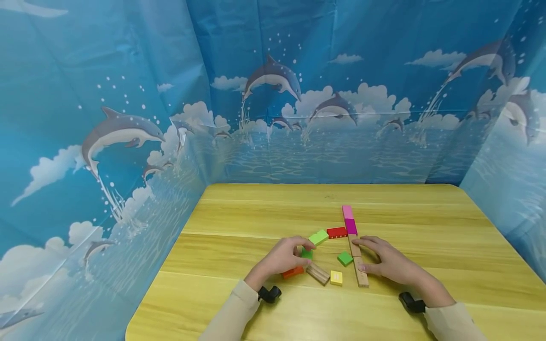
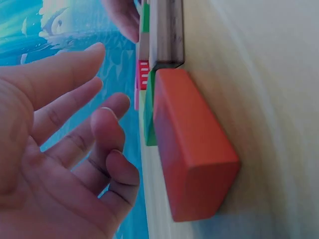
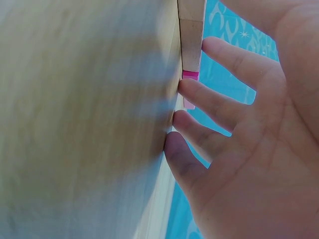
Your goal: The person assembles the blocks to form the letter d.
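Note:
My left hand (image 1: 283,258) hovers with bent, spread fingers over a green block (image 1: 306,254). In the left wrist view its palm faces an orange block (image 2: 194,134), and nothing lies between the fingers. My right hand (image 1: 386,260) lies along a straight row of blocks, its fingertips at the side of the plain wooden blocks (image 1: 356,248). A magenta block (image 1: 351,227) and a pink block (image 1: 347,211) continue that row away from me. In the right wrist view, the fingers (image 3: 214,99) are extended, some tips resting on the table.
Between the hands lie a red block (image 1: 337,232), a light green block (image 1: 319,237), another green block (image 1: 345,258), a yellow block (image 1: 336,278) and a grooved brown block (image 1: 318,273). The wooden table (image 1: 264,208) meets a dolphin-printed curtain (image 1: 273,151) at its back.

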`<state>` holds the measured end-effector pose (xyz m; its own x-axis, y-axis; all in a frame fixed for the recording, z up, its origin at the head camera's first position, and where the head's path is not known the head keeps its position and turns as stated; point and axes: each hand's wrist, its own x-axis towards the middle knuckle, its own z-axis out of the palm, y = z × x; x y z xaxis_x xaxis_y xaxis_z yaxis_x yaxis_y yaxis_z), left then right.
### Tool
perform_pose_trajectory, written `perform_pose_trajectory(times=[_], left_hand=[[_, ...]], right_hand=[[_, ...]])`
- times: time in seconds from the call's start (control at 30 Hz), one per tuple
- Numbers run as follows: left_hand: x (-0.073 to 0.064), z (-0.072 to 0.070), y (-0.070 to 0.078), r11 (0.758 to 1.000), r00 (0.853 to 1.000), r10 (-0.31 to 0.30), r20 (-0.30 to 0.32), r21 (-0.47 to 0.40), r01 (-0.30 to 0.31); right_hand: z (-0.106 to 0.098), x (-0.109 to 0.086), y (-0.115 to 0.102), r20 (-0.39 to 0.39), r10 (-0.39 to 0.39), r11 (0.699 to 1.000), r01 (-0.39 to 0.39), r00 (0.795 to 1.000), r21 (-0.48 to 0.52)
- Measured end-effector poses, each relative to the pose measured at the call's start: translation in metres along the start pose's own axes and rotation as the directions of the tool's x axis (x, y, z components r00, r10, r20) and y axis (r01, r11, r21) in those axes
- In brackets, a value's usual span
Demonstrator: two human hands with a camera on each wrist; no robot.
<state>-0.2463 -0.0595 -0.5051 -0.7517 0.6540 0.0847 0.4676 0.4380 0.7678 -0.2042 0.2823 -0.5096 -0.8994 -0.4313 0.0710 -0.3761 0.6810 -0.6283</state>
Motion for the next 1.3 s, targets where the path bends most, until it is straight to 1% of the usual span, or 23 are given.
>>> perform_pose_trajectory(times=[0.1, 0.23, 0.47, 0.53, 0.7, 0.9, 1.13, 1.3], left_hand=[[0.000, 0.002, 0.001, 0.999, 0.999, 0.018, 0.028, 0.043, -0.019], [0.001, 0.005, 0.003, 0.996, 0.997, 0.047, 0.065, 0.072, -0.051], [0.001, 0.010, 0.006, 0.993, 0.992, 0.051, 0.119, 0.100, -0.063], [0.002, 0.012, 0.007, 0.989, 0.990, 0.060, 0.130, 0.124, -0.076], [0.003, 0.016, 0.011, 0.970, 0.985, 0.081, 0.150, 0.216, -0.112], [0.005, 0.019, 0.011, 0.949, 0.983, 0.079, 0.165, 0.289, -0.125], [0.005, 0.018, 0.015, 0.934, 0.979, 0.080, 0.186, 0.330, -0.139], [0.006, 0.018, 0.018, 0.918, 0.973, 0.082, 0.215, 0.364, -0.157]], right_hand=[[0.000, 0.000, 0.000, -0.001, 0.001, 1.000, -0.001, 1.000, 0.003], [0.000, 0.000, 0.000, -0.004, 0.001, 1.000, -0.001, 1.000, 0.002], [0.000, 0.000, 0.001, 0.001, 0.006, 1.000, -0.006, 1.000, -0.004], [0.000, 0.000, 0.001, 0.004, 0.008, 1.000, -0.008, 1.000, -0.003], [0.001, 0.000, 0.002, 0.001, 0.006, 1.000, -0.006, 1.000, 0.000], [0.001, 0.000, 0.002, -0.002, 0.002, 1.000, -0.002, 1.000, 0.001], [0.000, 0.000, 0.002, -0.004, 0.000, 1.000, 0.000, 1.000, 0.000], [0.000, 0.000, 0.001, -0.004, -0.003, 1.000, 0.003, 1.000, 0.000]])
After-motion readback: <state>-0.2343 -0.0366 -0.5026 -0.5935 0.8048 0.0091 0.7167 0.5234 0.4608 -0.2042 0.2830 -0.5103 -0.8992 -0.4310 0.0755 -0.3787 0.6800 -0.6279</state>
